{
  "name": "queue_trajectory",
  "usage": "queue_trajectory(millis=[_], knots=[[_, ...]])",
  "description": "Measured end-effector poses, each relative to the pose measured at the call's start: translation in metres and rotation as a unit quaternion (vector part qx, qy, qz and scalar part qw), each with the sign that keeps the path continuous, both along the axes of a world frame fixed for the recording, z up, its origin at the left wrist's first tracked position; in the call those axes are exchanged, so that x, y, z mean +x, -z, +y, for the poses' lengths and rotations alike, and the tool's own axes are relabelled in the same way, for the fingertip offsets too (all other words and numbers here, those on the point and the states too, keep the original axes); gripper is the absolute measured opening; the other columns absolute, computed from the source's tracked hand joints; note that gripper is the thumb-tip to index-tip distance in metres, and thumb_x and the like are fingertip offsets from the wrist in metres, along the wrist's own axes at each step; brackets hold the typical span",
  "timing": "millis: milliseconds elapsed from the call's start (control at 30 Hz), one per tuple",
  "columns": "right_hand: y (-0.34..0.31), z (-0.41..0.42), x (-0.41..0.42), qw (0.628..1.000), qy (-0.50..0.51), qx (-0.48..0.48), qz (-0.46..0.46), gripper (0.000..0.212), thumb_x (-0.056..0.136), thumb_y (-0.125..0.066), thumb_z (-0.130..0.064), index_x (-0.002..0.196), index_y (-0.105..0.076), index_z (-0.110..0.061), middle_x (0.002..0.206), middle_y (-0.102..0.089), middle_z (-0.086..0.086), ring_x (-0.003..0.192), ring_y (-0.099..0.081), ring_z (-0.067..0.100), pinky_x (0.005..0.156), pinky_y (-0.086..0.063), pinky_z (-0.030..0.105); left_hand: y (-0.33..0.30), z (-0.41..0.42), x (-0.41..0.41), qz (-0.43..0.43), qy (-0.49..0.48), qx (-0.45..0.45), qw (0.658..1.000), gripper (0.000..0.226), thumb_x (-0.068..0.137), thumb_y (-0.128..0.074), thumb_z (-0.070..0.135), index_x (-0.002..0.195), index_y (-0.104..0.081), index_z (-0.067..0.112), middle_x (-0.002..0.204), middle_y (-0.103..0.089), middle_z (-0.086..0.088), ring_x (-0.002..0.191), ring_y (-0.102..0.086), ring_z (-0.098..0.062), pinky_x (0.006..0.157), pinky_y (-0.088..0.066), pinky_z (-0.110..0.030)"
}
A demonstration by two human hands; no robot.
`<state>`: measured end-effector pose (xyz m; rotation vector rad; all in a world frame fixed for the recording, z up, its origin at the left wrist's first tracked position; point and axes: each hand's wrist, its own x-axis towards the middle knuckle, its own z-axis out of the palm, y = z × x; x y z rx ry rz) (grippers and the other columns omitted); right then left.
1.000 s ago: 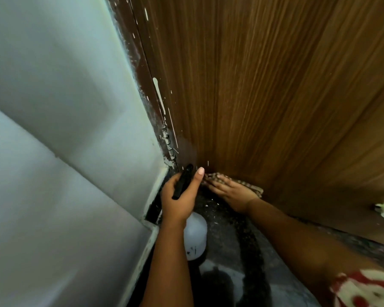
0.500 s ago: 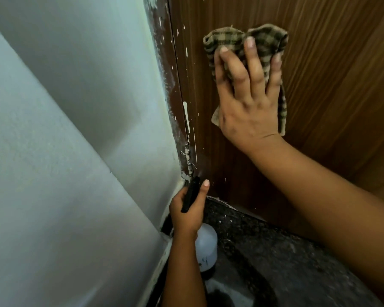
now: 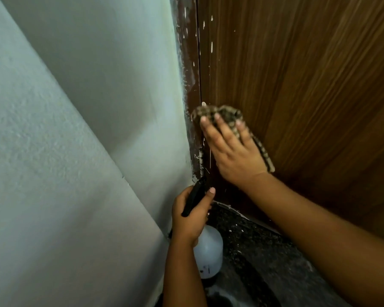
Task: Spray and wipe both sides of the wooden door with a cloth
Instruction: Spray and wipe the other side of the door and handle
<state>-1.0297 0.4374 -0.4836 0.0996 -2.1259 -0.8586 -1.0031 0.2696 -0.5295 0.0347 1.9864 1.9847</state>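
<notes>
Backdrop: pale wall left, wooden door right.
Right hand: my flat fingers press checked cloth against door's hinge edge.
Left hand: I grip spray bottle low.

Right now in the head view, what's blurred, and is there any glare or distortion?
Head view: right hand and checked cloth are motion-blurred; left hand on spray bottle sharper. Dim, no glare on wooden door. Wide-angle bends the wall.

Brown wood-grain door, flecked white near the hinge edge. Checked olive-and-tan cloth. White spray bottle, black trigger; pale grey-green wall.
</notes>
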Motion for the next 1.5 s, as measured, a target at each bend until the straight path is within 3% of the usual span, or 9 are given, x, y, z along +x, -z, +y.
queue_trajectory(millis=[267,433,600,733,867,1167,1300,1367,1500], knots=[[0.105,-0.009,-0.002,0.997,0.032,-0.028,-0.070,0.057,0.101,-0.008,-0.021,0.145,-0.039,-0.003,0.157,-0.016,0.014,0.145,-0.009,0.027,0.121,0.008,0.050,0.012,-0.009,-0.002,0.043,0.028,-0.031,0.998,0.014,0.088,-0.076,0.028,0.079,-0.071,0.018,0.064,-0.066,0.008,0.063,-0.061,-0.009,0.058,-0.046,-0.022],[0.123,-0.012,0.000,0.996,0.030,-0.052,-0.060,0.074,0.093,-0.026,-0.035,0.153,-0.006,0.004,0.160,-0.001,0.016,0.146,-0.004,0.028,0.120,0.009,0.051,0.018,-0.006,0.004,0.004,-0.008,-0.017,1.000,0.015,0.089,-0.075,0.024,0.081,-0.071,0.012,0.066,-0.067,-0.001,0.061,-0.061,-0.012,0.054,-0.047,-0.023],[0.141,-0.004,0.011,0.986,0.045,-0.037,-0.159,0.071,0.091,-0.030,-0.034,0.152,-0.018,0.002,0.161,-0.007,0.015,0.146,-0.005,0.030,0.120,0.010,0.053,0.025,-0.005,0.007,-0.019,-0.018,-0.025,0.999,0.011,0.090,-0.075,0.026,0.082,-0.072,0.020,0.066,-0.069,0.005,0.063,-0.063,-0.010,0.053,-0.047,-0.022],[0.166,0.007,0.025,0.922,0.039,0.109,-0.369,0.063,0.085,-0.039,-0.036,0.142,-0.039,-0.008,0.158,-0.024,0.014,0.144,-0.021,0.036,0.117,0.009,0.058,0.034,-0.010,0.005,-0.027,-0.046,-0.023,0.998,0.008,0.088,-0.076,0.025,0.081,-0.073,0.024,0.065,-0.067,0.002,0.061,-0.062,-0.011,0.054,-0.046,-0.024],[0.178,-0.008,0.009,0.847,0.011,0.210,-0.489,0.060,0.104,-0.025,-0.031,0.152,-0.013,0.001,0.163,-0.004,0.018,0.150,-0.002,0.032,0.112,0.011,0.052,0.047,-0.011,0.005,-0.023,-0.039,-0.048,0.998,0.013,0.088,-0.076,0.027,0.080,-0.072,0.017,0.063,-0.066,0.000,0.059,-0.060,-0.014,0.054,-0.046,-0.026],[0.197,0.010,0.047,0.803,0.012,0.223,-0.553,0.059,0.105,-0.028,-0.027,0.153,-0.009,0.002,0.163,-0.006,0.014,0.150,0.001,0.029,0.119,0.007,0.045,0.052,0.001,0.009,-0.027,0.006,-0.030,0.999,0.015,0.089,-0.075,0.025,0.093,-0.074,0.010,0.070,-0.071,0.000,0.067,-0.065,-0.013,0.055,-0.049,-0.021],[0.198,0.061,0.108,0.763,0.056,0.125,-0.632,0.047,0.086,-0.042,-0.024,0.123,-0.068,-0.011,0.143,-0.054,0.003,0.133,-0.046,0.019,0.115,-0.033,0.037,0.057,0.014,0.020,-0.031,0.055,-0.064,0.996,0.015,0.089,-0.075,0.026,0.085,-0.072,0.012,0.067,-0.069,0.001,0.064,-0.064,-0.012,0.053,-0.046,-0.020],[0.192,0.079,0.141,0.746,0.093,0.078,-0.654,0.043,0.079,-0.043,-0.027,0.103,-0.078,-0.018,0.132,-0.062,-0.001,0.123,-0.056,0.017,0.106,-0.044,0.035,0.059,0.019,0.028,-0.041,0.078,-0.067,0.994,0.015,0.089,-0.076,0.026,0.083,-0.071,0.013,0.066,-0.068,0.001,0.063,-0.063,-0.012,0.053,-0.046,-0.021],[0.169,0.118,0.213,0.722,0.042,0.074,-0.686,0.044,0.102,-0.025,-0.009,0.136,-0.049,0.007,0.160,-0.019,0.015,0.148,-0.013,0.029,0.120,-0.010,0.047,0.055,0.032,0.047,-0.066,0.134,-0.070,0.986,0.013,0.090,-0.074,0.026,0.085,-0.069,0.015,0.070,-0.068,0.000,0.062,-0.062,-0.009,0.052,-0.047,-0.020]])
